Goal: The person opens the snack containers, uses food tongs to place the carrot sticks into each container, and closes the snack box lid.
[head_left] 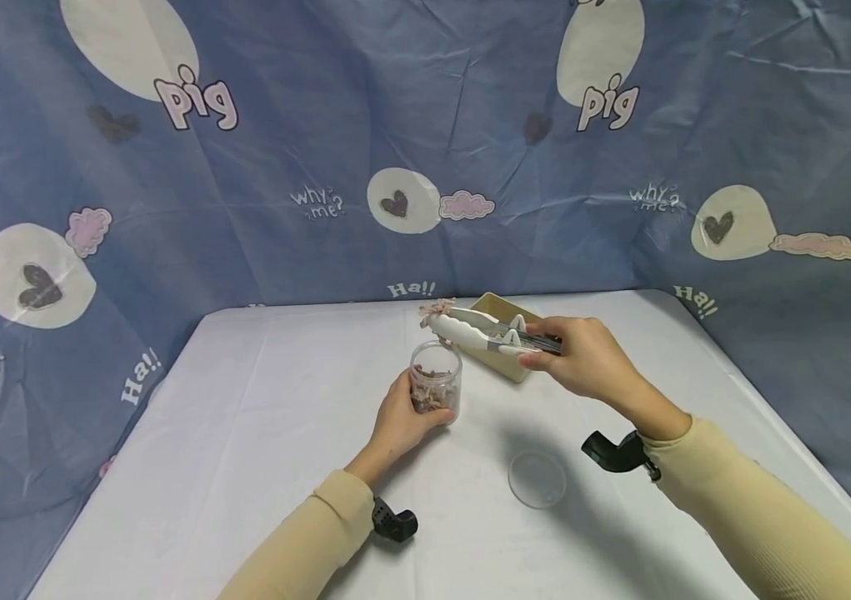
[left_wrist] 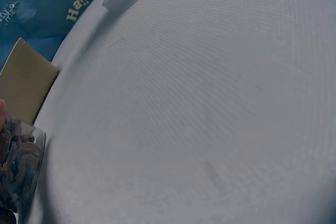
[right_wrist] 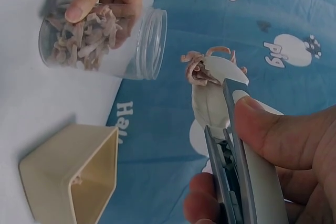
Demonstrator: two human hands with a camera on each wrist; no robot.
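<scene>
A clear plastic jar (head_left: 436,379), part filled with brownish dried strips, stands open on the table. My left hand (head_left: 404,421) grips it low down, thumb across the front. In my right hand (head_left: 583,357) is a pair of tongs (right_wrist: 239,145) with white scalloped tips and grey handles. Pinched in the tips is a clump of dried strips (right_wrist: 202,69), held above the jar's mouth. Behind the tongs sits a beige rectangular container (right_wrist: 68,166), with a few bits visible inside it. The left wrist view catches only the jar's side (left_wrist: 23,166) at its edge.
A clear round lid (head_left: 538,479) lies flat on the white tablecloth (head_left: 282,400), to the right of the jar and nearer me. A blue printed curtain (head_left: 410,125) hangs behind the table. Black camera mounts (head_left: 393,521) are strapped to both wrists.
</scene>
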